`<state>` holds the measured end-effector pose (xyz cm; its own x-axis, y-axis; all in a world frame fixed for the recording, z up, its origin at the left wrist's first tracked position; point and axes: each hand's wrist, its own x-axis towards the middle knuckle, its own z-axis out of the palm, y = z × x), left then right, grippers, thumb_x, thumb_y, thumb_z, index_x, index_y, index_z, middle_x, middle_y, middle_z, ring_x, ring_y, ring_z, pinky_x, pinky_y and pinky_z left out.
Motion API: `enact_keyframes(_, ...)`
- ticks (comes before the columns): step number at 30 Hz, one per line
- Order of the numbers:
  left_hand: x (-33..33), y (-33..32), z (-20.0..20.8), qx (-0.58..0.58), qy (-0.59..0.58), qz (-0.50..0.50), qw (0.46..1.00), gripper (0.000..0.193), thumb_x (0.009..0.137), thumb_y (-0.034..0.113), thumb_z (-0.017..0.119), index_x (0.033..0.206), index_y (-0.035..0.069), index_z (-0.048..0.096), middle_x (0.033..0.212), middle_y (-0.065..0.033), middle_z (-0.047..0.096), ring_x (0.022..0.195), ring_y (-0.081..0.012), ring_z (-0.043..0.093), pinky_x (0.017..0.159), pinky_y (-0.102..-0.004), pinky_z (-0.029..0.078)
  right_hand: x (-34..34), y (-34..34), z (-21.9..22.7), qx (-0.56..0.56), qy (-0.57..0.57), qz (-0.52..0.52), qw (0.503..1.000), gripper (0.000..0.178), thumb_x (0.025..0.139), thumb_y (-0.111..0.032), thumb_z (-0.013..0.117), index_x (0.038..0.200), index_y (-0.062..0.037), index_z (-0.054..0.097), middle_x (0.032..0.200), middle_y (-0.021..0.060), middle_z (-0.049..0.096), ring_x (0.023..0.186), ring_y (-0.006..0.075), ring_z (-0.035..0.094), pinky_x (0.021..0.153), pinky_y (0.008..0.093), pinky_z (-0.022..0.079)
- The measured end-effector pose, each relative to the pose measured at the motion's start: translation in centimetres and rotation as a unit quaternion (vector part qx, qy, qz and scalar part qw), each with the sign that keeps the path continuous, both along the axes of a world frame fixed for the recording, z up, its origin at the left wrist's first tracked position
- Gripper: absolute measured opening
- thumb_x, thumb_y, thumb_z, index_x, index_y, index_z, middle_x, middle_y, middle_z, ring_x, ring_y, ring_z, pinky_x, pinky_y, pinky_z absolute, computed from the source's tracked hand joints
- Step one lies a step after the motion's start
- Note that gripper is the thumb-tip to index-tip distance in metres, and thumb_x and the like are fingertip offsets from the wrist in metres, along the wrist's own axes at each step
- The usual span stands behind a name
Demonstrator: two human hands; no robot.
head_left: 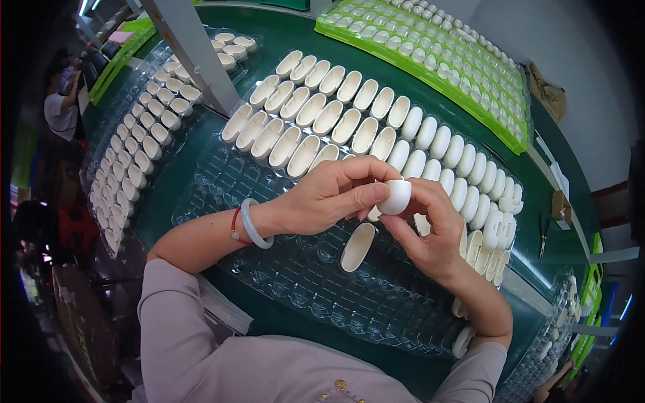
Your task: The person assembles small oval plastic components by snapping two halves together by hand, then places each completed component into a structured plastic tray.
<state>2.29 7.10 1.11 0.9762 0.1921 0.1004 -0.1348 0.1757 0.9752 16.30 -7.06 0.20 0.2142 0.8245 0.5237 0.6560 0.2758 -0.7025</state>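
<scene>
- Rows of shells (311,111) fill the far side, hollows up at left, rounded backs up at right; best to hold elbows and sleeves clear of them.
- The clear tray (295,289) spreads under the arms on the near side; working above it should spare the filled rows if something slips.
- The left forearm (201,242) slants in from the near left; the right forearm (487,309) rises from the near right, its wrist bent inward.
- The left hand (322,201) and right hand (433,235) meet mid-scene, thumbs toward the wearer.
- A loose shell (357,247) lies hollow up, just nearer than the hands; lowering them could knock it.
- The white shell (395,197) is held between both hands; its smooth surface probably wants a light, even grip and slow turning.
- The left thumb (363,196) and forefinger pinch its left side; the right thumb (403,236) and forefinger pinch its right. I cannot tell whether the remaining fingers touch it.
</scene>
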Motion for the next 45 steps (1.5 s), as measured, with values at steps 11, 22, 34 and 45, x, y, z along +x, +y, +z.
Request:
enact_keyframes(11, 0.1, 0.1, -0.3, 0.004, -0.004, 0.008, 1.0, 0.027, 0.091, 0.009, 0.051, 0.117, 0.002, 0.05, 0.101, -0.0031, 0.052, 0.071, -0.0045, 0.05, 0.061, -0.018, 0.042, 0.1, -0.2, -0.2, -0.003, 0.006, -0.009, 1.0, 0.041, 0.066, -0.007, 0.078, 0.101, -0.0033, 0.056, 0.095, 0.0108, 0.059, 0.061, 0.0128, 0.06, 0.052, 0.0233, 0.047)
enact_keyframes(22, 0.0, 0.0, -0.5, 0.025, 0.006, -0.008, 1.0, 0.04, 0.08, 0.004, 0.065, 0.118, 0.002, 0.05, 0.111, -0.0061, 0.05, 0.105, -0.0155, 0.051, 0.09, -0.0292, 0.043, 0.0, -0.4, -0.4, 0.016, -0.017, -0.015, 1.0, 0.037, 0.066, -0.008, 0.078, 0.095, -0.004, 0.056, 0.09, 0.0086, 0.058, 0.057, 0.0115, 0.057, 0.047, 0.022, 0.044)
enact_keyframes(34, 0.4, -0.5, -0.8, 0.052, -0.033, 0.048, 0.997, 0.032, 0.084, 0.012, 0.063, 0.113, 0.003, 0.051, 0.105, -0.0065, 0.056, 0.092, -0.0103, 0.057, 0.078, -0.0226, 0.049, 0.1, -0.6, 0.5, 0.027, -0.09, -0.058, 0.994, 0.036, 0.064, -0.01, 0.079, 0.093, -0.0063, 0.058, 0.092, 0.0088, 0.056, 0.075, 0.0174, 0.055, 0.061, 0.0275, 0.045)
enact_keyframes(45, 0.9, -0.5, -1.0, -0.217, 0.031, -0.031, 0.975, 0.033, 0.095, 0.016, 0.044, 0.125, 0.003, 0.041, 0.124, -0.0097, 0.046, 0.115, -0.0213, 0.048, 0.094, -0.0326, 0.045, 0.4, -0.4, 0.1, 0.091, 0.028, -0.025, 0.995, 0.042, 0.066, -0.006, 0.078, 0.102, -0.0031, 0.056, 0.098, 0.01, 0.057, 0.075, 0.0152, 0.056, 0.06, 0.0235, 0.046)
